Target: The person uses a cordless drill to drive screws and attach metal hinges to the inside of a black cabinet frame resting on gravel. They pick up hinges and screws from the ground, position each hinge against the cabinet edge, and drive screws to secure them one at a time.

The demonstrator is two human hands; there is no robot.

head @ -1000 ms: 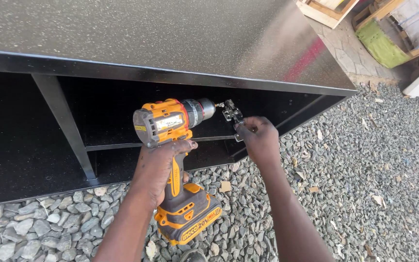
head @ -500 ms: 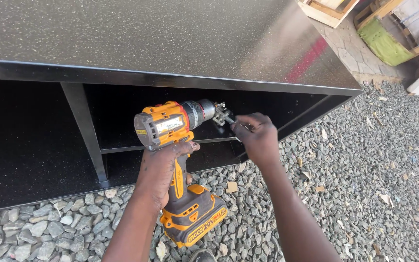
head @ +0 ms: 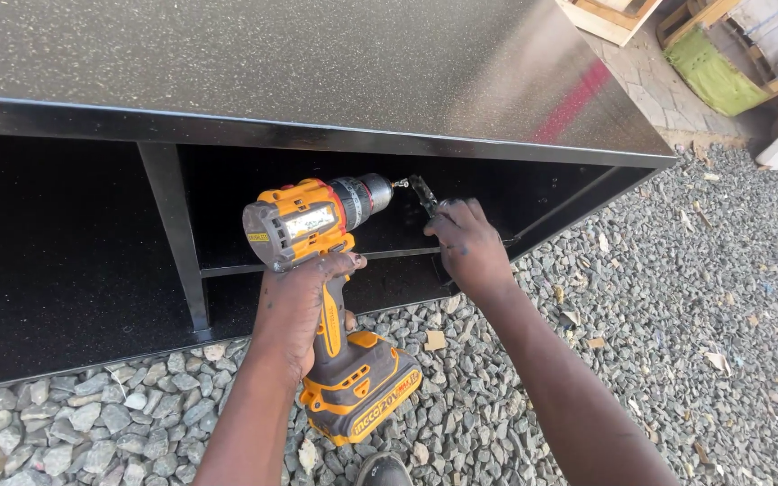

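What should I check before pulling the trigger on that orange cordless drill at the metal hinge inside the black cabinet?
1. Grip on the orange cordless drill: left hand wrapped around the handle: ok.
2. Small metal hinge steadied: right hand holds it against the black cabinet: ok.
3. Bit seated in a screw: tip is near the hinge, contact too small to see: cannot tell.
4. Right-hand fingers out of the bit's line: they sit very close: cannot tell.
5. Battery pack attached: ok.
6. Footing: loose grey gravel underfoot: not ok.
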